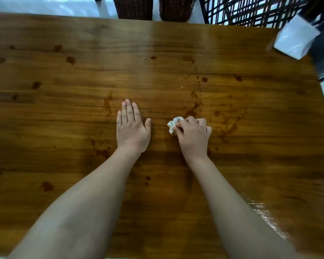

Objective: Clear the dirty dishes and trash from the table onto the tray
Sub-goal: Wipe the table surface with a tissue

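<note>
My right hand (194,134) grips a crumpled white tissue (173,124) with brownish stains and holds it down on the wooden table (64,128) near the middle. My left hand (132,126) lies flat on the table just to the left, fingers straight and together, thumb out. Brown sauce smears (226,126) and drips spread across the wood to the right of and beyond the tissue. No tray or dishes are in view.
A white tissue pack (295,39) sits at the table's far right corner. Dark wicker chairs (135,7) and a black lattice chair back (251,10) stand beyond the far edge. More dark spots (70,59) dot the left side.
</note>
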### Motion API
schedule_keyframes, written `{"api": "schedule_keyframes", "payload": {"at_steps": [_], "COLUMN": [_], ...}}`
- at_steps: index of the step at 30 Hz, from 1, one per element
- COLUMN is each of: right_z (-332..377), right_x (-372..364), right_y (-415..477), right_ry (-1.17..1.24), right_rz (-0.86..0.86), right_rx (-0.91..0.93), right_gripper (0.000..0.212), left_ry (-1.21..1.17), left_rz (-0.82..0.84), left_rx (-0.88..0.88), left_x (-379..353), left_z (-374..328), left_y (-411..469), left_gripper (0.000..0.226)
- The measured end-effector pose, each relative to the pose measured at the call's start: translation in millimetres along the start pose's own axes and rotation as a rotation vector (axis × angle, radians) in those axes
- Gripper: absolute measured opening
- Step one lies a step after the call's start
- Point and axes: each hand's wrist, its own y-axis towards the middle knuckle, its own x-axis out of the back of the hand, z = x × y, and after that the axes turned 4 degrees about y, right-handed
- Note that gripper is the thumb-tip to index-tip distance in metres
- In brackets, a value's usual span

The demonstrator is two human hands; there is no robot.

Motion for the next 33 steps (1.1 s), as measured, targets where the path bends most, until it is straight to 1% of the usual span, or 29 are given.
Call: {"api": "schedule_keyframes", "payload": {"at_steps": [3,6,8,11,13,17,22,29,33], "right_z": [-16.8,-30.7,-35.9,-36.6,-33.9,-22.4,-17.1,-37.9,-57.5], "right_x": [6.5,11.8,14.8,14.5,13.1,8.3,10.9,30.0,40.1], "right_y": [-25.0,-42.9,-44.0,-32.3,-20.0,18.9,45.9,-3.5,-38.8], "right_ry": [0.038,0.078,0.073,0.064,0.071,0.093,0.02,0.054,0.046], "right_rz": [-0.037,0.005,0.029,0.023,0.004,0.032,0.082,0.098,0.086], "right_rx": [-0.012,-0.043,-0.023,0.015,0.009,-0.034,0.009,-0.004,0.04], "right_gripper": [0.01,0.013,0.014,0.012,0.012,0.02,0.023,0.02,0.008], "left_ry": [0.01,0.016,0.013,0.021,0.027,0.027,0.055,0.109,0.031], "left_rz": [0.006,0.016,0.022,0.021,0.03,0.059,0.065,0.137,0.123], "left_rx": [0.005,0.002,0.003,0.014,0.019,0.02,0.031,0.035,0.038], "left_x": [0.9,2.9,3.8,3.3,3.2,4.1,4.4,13.9,17.2], "left_z": [0.1,0.4,0.0,0.3,0.7,1.2,0.1,-2.1,-14.3], "left_y": [0.5,0.2,0.0,0.7,1.6,3.1,3.1,0.5,-8.2], "left_gripper": [0.069,0.069,0.069,0.069,0.068,0.068,0.068,0.075,0.073]}}
